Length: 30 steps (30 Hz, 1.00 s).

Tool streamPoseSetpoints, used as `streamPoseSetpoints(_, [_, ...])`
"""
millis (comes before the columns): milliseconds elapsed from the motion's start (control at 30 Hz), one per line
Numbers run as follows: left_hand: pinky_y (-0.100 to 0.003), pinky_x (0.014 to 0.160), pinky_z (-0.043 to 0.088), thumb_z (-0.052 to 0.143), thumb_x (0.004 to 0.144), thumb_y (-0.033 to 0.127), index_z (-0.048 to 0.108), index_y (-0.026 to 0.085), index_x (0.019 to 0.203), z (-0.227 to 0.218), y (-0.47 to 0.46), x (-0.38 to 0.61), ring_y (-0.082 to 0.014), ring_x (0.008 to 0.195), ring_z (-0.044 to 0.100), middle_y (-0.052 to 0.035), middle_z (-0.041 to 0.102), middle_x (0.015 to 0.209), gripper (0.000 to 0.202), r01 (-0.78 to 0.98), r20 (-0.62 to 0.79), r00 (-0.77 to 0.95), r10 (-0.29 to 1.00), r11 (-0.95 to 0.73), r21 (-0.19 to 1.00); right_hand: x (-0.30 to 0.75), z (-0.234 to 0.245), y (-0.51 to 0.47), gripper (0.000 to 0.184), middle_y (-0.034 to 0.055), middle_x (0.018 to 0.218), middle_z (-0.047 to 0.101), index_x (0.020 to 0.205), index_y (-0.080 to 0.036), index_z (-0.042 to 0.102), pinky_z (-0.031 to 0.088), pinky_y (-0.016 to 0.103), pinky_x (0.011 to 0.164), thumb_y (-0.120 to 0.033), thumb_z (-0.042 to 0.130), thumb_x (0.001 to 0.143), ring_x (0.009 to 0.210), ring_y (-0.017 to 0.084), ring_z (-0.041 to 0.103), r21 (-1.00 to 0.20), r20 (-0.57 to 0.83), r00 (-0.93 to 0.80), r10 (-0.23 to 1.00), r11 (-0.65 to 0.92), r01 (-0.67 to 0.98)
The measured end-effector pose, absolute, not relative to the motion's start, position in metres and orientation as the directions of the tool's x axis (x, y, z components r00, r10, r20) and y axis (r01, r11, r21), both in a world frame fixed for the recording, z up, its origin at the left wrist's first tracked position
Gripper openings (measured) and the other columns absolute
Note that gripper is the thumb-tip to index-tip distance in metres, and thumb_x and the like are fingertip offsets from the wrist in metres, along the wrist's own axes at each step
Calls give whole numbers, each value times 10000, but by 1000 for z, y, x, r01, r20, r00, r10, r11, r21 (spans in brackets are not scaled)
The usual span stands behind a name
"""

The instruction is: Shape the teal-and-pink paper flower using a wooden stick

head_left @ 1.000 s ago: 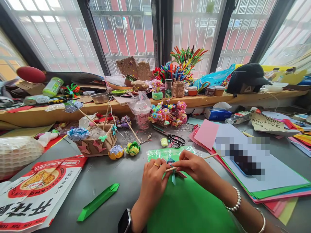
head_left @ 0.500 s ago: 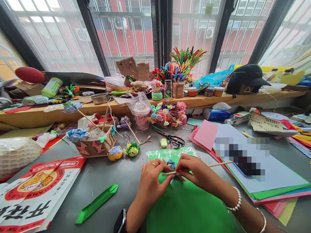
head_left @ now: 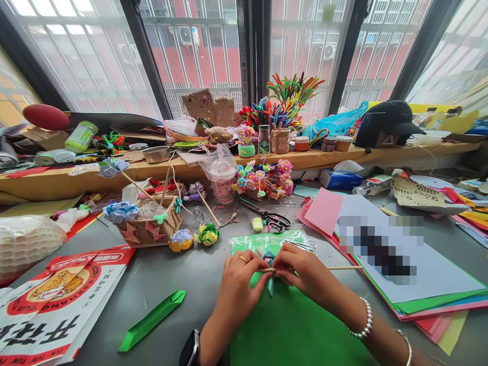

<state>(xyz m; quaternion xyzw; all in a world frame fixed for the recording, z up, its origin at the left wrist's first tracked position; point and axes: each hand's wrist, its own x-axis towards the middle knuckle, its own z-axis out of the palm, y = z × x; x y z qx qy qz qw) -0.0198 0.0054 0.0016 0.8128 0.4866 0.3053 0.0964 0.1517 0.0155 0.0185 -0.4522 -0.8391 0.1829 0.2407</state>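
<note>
Over a green sheet (head_left: 293,328), both my hands are pinched round one thin wooden stick (head_left: 341,268), which lies nearly level. My left hand (head_left: 238,279) grips it by its left end, between thumb and fingers. Just to the right, my right hand (head_left: 310,269) has its fingers closed on the same stick, whose long end sticks out to the right. A small folded paper piece (head_left: 269,258) in blue and pink shows between the fingertips; the fingers hide most of it. On the table to the left lies a folded green paper strip (head_left: 152,320).
Black scissors (head_left: 275,221) lie beyond the green sheet. To the right is a stack of coloured paper (head_left: 430,269) with a blurred-out object on it. A cardboard box (head_left: 152,229) with paper flowers stands back left, near a printed bag (head_left: 64,305). A cluttered ledge (head_left: 198,161) runs behind.
The stick's right end has swung slightly down, so it lies more level. My right hand has shifted a little left, and less of the folded paper shows.
</note>
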Motion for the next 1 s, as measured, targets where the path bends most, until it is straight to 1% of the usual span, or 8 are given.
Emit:
streamPoseSetpoints(167, [-368, 670, 435, 586, 764, 193, 636, 209, 784, 1, 6, -20, -217, 767, 572, -25, 639, 777, 56, 731, 427, 348, 835, -527, 434, 150, 15, 15, 98, 4, 751, 554, 755, -167, 597, 436, 207, 568, -70, 594, 768, 636, 124, 569, -510, 273, -460, 845, 532, 676])
streamPoseSetpoints(333, [-348, 651, 430, 592, 760, 173, 658, 210, 810, 0, 7, -21, -210, 744, 571, -26, 645, 755, 90, 723, 497, 351, 793, -567, 394, 150, 10, 15, 127, 5, 746, 539, 747, -171, 590, 424, 203, 542, -53, 556, 777, 608, 116, 552, -435, 383, -461, 801, 596, 675])
streamPoseSetpoints(400, [-327, 632, 417, 572, 777, 180, 664, 211, 824, -1, 8, -22, -198, 720, 564, -25, 643, 740, 108, 718, 544, 357, 759, -596, 360, 150, 8, 15, 124, 11, 749, 536, 758, -173, 592, 427, 206, 543, -62, 544, 785, 612, 119, 549, -403, 444, -468, 765, 636, 658])
streamPoseSetpoints(533, [-309, 623, 368, 526, 814, 198, 667, 212, 802, -6, 11, -23, -182, 692, 542, -19, 650, 720, 142, 715, 671, 357, 650, -652, 251, 148, 3, 14, 135, 28, 764, 535, 787, -172, 596, 449, 217, 564, -71, 508, 804, 628, 125, 550, -375, 541, -461, 703, 692, 617])
streamPoseSetpoints(633, [-314, 640, 337, 492, 842, 215, 661, 213, 785, -11, 13, -23, -175, 681, 521, -11, 651, 694, 178, 721, 757, 321, 569, -665, 194, 147, 3, 13, 127, 35, 769, 535, 792, -167, 594, 462, 228, 579, -85, 500, 817, 641, 131, 555, -392, 565, -443, 696, 699, 598])
streamPoseSetpoints(700, [-314, 647, 330, 486, 849, 214, 658, 214, 789, -12, 12, -22, -170, 676, 513, -8, 651, 685, 182, 729, 782, 300, 547, -660, 182, 147, 5, 13, 112, 37, 777, 538, 797, -165, 592, 469, 235, 590, -84, 515, 811, 656, 136, 559, -421, 558, -431, 709, 690, 589])
streamPoseSetpoints(867, [-309, 665, 336, 532, 818, 161, 655, 209, 804, -3, 7, -20, -162, 683, 524, 1, 671, 705, 133, 756, 799, 307, 517, -642, 124, 148, 12, 13, 60, 32, 794, 541, 809, -167, 593, 478, 238, 611, -115, 567, 795, 680, 137, 565, -502, 508, -442, 739, 671, 545])
streamPoseSetpoints(1000, [-309, 684, 348, 552, 786, 93, 654, 202, 832, 3, 3, -21, -162, 687, 530, 6, 686, 722, 156, 770, 797, 353, 490, -636, 50, 149, 15, 12, 78, 33, 787, 540, 822, -168, 598, 481, 244, 605, -143, 524, 832, 668, 135, 563, -524, 512, -436, 740, 671, 524])
